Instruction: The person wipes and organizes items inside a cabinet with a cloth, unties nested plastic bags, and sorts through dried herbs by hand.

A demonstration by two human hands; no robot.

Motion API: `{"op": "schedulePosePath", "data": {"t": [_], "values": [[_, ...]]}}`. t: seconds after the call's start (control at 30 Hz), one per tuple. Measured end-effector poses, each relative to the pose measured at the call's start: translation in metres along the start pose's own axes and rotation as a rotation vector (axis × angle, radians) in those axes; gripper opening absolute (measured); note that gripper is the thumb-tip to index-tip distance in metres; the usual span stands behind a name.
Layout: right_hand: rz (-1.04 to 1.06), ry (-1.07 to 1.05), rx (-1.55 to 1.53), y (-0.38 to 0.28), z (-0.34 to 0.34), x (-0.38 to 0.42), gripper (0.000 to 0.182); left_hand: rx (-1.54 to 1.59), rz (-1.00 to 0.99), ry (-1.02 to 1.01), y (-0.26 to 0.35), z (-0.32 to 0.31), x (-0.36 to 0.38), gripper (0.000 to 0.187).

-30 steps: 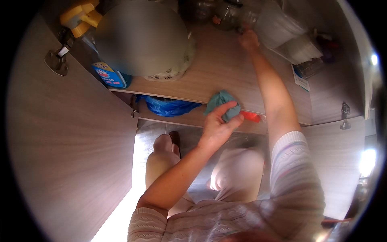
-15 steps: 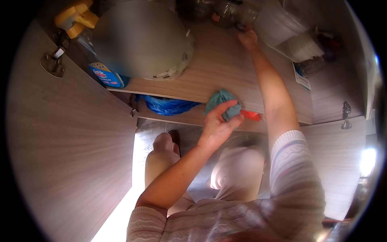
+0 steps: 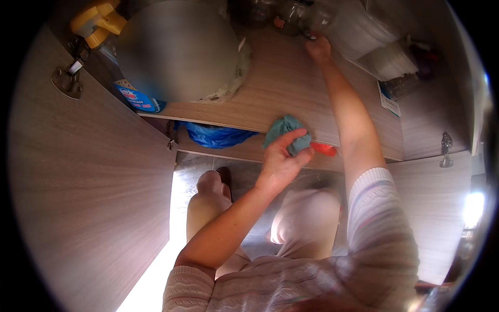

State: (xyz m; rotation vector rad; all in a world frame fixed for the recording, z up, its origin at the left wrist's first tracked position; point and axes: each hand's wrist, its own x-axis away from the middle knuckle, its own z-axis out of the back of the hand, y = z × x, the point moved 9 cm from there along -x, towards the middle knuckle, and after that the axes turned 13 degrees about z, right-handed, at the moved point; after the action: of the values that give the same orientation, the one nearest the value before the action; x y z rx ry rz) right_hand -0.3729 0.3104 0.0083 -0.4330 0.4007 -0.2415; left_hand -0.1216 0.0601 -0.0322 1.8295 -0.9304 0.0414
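Observation:
A crumpled green cloth (image 3: 285, 131) is pinched in my left hand (image 3: 278, 165), just over the front edge of the cabinet shelf (image 3: 291, 78). My right hand (image 3: 318, 49) reaches deep to the back of that shelf. Its fingers are closed around a small dark piece (image 3: 310, 35) that I cannot make out. Right behind them stands a clear glass jar (image 3: 318, 21), dim in the shadow. Another glass vessel (image 3: 292, 18) is beside it, with a small pinkish patch near it.
At left, a large rounded grey object (image 3: 179, 52) stands beside a blue-labelled spray bottle (image 3: 136, 98) with a yellow trigger head (image 3: 97, 23). Stacked clear plastic containers (image 3: 364, 34) fill the back right. Cabinet doors (image 3: 99, 171) flank me. A blue plastic bag (image 3: 218, 136) shows below the shelf.

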Motion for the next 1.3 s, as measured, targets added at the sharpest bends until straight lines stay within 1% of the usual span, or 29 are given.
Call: {"op": "schedulePosePath", "data": {"t": [0.17, 0.27, 0.37, 0.47, 0.57, 0.67, 0.77, 0.87, 0.97, 1.07, 1.17, 1.3], "values": [[-0.001, 0.013, -0.064, -0.006, 0.005, 0.009, 0.047, -0.007, -0.005, -0.005, 0.002, 0.000, 0.001, 0.041], [0.094, 0.076, -0.016, -0.002, 0.009, 0.013, 0.045, -0.005, -0.014, -0.006, 0.003, 0.000, 0.001, 0.041], [0.055, 0.074, 0.101, 0.006, 0.020, 0.035, 0.040, -0.022, 0.003, 0.007, 0.005, 0.000, 0.003, 0.041], [0.079, 0.079, 0.069, 0.023, 0.026, 0.037, 0.037, -0.034, 0.011, 0.014, 0.005, 0.000, 0.003, 0.041], [0.107, 0.138, 0.074, 0.029, 0.035, 0.035, 0.035, -0.023, -0.010, 0.007, 0.003, -0.001, 0.001, 0.041], [0.155, 0.188, 0.105, 0.032, 0.040, 0.030, 0.038, -0.032, -0.024, 0.013, 0.003, -0.002, 0.000, 0.041], [0.121, 0.210, -0.027, 0.037, 0.051, 0.040, 0.037, -0.030, -0.013, 0.010, 0.002, -0.002, 0.000, 0.040], [0.031, 0.274, -0.215, 0.078, 0.065, 0.046, 0.032, -0.046, -0.019, 0.014, 0.002, -0.001, -0.002, 0.040], [0.064, 0.246, -0.178, 0.073, 0.083, 0.050, 0.028, -0.026, -0.003, 0.014, 0.001, -0.002, -0.001, 0.040], [-0.003, 0.232, -0.058, 0.076, 0.083, 0.042, 0.027, -0.005, 0.007, 0.009, -0.001, -0.003, -0.001, 0.040], [0.024, 0.211, -0.032, 0.066, 0.081, 0.036, 0.027, -0.017, -0.007, 0.014, -0.002, -0.003, -0.002, 0.041], [-0.024, 0.174, -0.197, 0.071, 0.064, 0.026, 0.027, -0.016, 0.003, 0.011, -0.004, -0.005, -0.002, 0.041]]}}
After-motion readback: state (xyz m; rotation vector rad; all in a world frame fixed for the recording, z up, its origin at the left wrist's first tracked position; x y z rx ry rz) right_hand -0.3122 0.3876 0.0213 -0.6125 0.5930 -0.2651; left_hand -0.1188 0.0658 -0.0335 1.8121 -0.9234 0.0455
